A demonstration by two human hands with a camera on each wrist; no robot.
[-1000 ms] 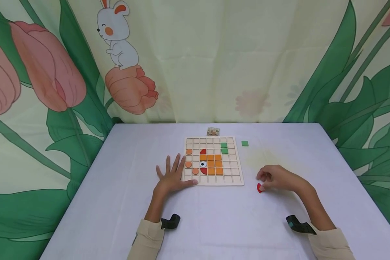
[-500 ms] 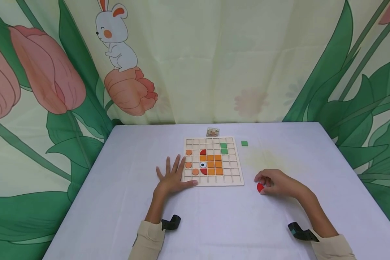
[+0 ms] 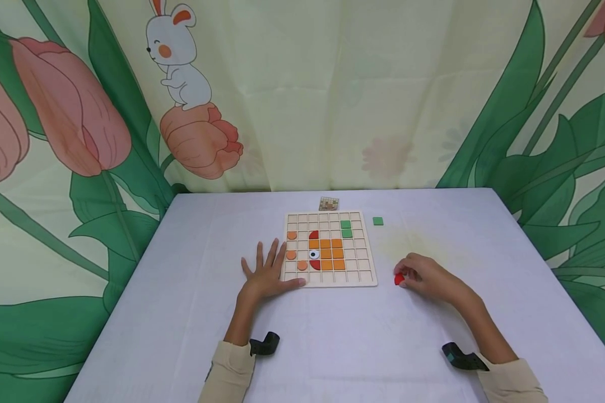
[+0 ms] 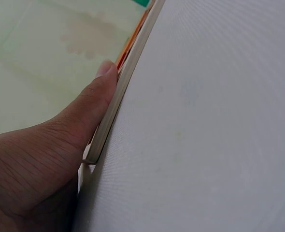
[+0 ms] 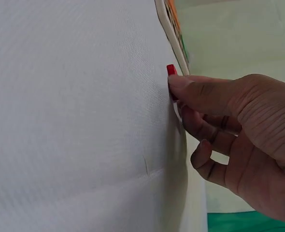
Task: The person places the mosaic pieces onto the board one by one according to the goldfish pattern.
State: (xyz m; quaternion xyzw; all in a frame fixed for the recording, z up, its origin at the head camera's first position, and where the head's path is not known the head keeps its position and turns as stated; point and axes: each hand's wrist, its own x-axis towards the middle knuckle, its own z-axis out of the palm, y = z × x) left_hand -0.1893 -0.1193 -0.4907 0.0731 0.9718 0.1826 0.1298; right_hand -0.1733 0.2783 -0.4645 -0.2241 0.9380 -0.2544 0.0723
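Observation:
A light wooden grid board (image 3: 360, 278) lies mid-table, holding orange squares (image 3: 325, 253), two red quarter-round pieces (image 3: 315, 265), an eye tile (image 3: 314, 254), orange discs (image 3: 302, 265) and two green squares (image 3: 346, 233). My left hand (image 3: 268, 278) is spread at the board's left edge, its thumb along the near left corner; the left wrist view shows that thumb against the board's side. To the right of the board, my right hand (image 3: 428, 278) pinches a small red piece (image 5: 170, 70) between thumb and fingers, close to the cloth. Fingers partly hide its shape.
One loose green square (image 3: 378, 221) lies right of the board. A small patterned card (image 3: 329, 204) sits behind it. A white cloth covers the table (image 3: 333, 347), and a printed curtain (image 3: 302, 101) hangs at its back edge.
My right hand shifts slightly away from me with the red piece, which turns and shows less of its face. The left hand stays on the board's edge.

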